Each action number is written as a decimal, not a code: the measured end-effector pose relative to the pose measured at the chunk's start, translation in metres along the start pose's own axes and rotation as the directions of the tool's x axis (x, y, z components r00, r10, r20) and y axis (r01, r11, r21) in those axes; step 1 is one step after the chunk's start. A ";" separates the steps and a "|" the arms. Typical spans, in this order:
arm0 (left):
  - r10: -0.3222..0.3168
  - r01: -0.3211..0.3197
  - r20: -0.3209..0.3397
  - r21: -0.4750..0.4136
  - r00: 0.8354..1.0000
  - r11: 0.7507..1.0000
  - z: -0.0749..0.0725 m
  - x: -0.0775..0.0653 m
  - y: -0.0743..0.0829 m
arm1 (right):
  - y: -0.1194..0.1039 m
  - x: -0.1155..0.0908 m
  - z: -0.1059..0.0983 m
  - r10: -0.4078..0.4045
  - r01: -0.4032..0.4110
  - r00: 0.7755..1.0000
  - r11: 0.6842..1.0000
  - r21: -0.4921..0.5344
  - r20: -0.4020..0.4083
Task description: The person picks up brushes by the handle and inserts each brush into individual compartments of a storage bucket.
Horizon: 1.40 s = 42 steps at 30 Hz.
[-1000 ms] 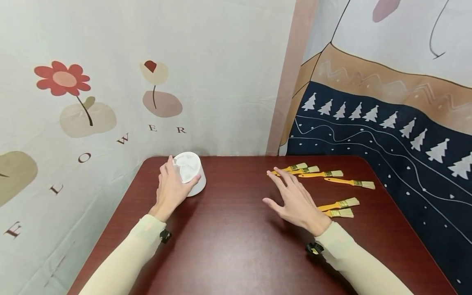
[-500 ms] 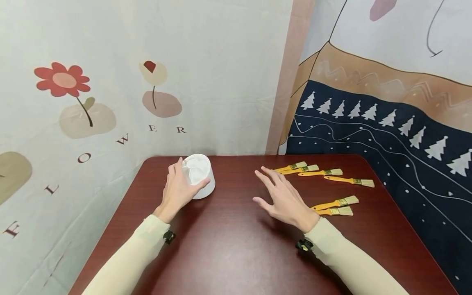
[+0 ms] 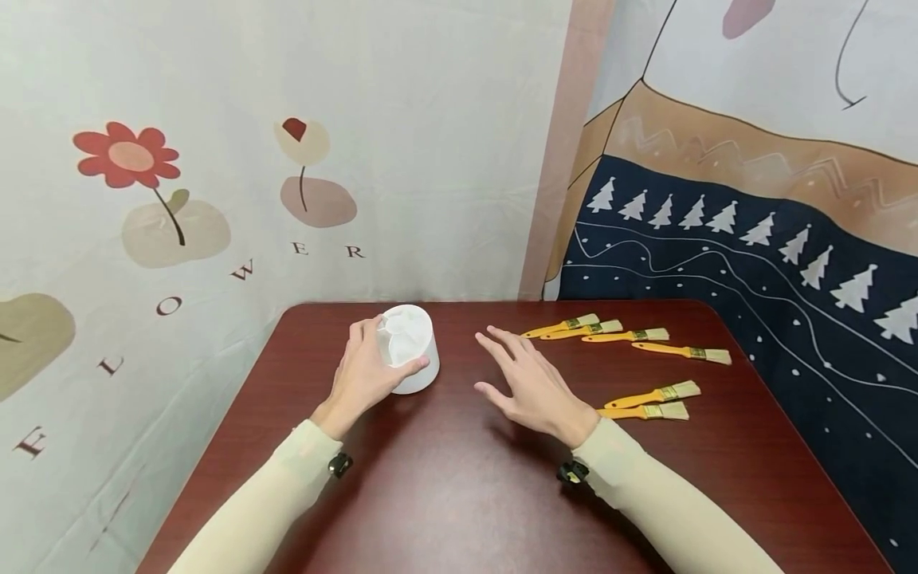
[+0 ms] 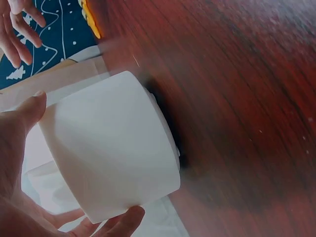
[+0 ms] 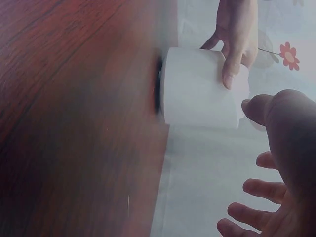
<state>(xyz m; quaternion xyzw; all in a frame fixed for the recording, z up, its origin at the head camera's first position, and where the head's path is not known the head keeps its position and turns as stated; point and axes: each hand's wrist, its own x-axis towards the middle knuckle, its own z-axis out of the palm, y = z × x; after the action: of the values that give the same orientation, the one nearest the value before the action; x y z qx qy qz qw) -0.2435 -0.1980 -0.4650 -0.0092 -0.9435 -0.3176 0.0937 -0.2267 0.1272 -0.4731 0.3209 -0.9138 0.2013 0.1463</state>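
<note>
Near the back of the table, a white round pen holder (image 3: pixel 418 373) with inner dividers stands upright. My left hand (image 3: pixel 362 369) grips it at the rim, thumb on the near right side and fingers on the far left. In the left wrist view the pen holder (image 4: pixel 111 148) shows its smooth side wall, with a dark shadow along its base; whether it touches the table I cannot tell. My right hand (image 3: pixel 534 388) hovers over the table to its right, fingers spread and holding nothing. In the right wrist view this hand (image 5: pixel 281 197) is apart from the pen holder (image 5: pixel 197 89).
Several paintbrushes with yellow handles, one a flat paintbrush (image 3: pixel 681 353), lie at the back right of the dark red table (image 3: pixel 445 494). Two more, including a lower paintbrush (image 3: pixel 645 411), lie closer, behind my right wrist. A printed cloth wall (image 3: pixel 445 159) borders the back edge.
My left hand has moved the pen holder to the right, toward the table's middle. My right hand has drifted left, away from the paintbrushes, with its fingers still spread.
</note>
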 end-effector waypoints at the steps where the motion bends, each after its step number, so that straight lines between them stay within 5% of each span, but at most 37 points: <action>1: 0.002 -0.002 0.006 0.002 1.000 1.000 0.000 -0.001 0.001 | -0.001 0.001 0.001 -0.002 0.002 1.000 1.000 0.002 0.002; 22: 0.144 -0.140 0.128 -0.043 0.981 0.989 0.005 -0.010 0.027 | -0.014 0.032 0.009 -0.038 0.036 0.999 0.993 0.108 0.015; 42: 0.256 -0.242 0.218 -0.088 0.942 0.966 0.015 -0.017 0.046 | -0.004 0.025 0.004 0.043 -0.048 0.999 0.979 0.200 0.030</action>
<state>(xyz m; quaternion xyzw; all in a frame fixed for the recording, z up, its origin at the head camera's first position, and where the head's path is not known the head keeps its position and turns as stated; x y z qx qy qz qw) -0.2259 -0.1512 -0.4519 -0.1676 -0.9293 -0.3281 0.0241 -0.2435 0.1093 -0.4657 0.3157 -0.8978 0.2915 0.0970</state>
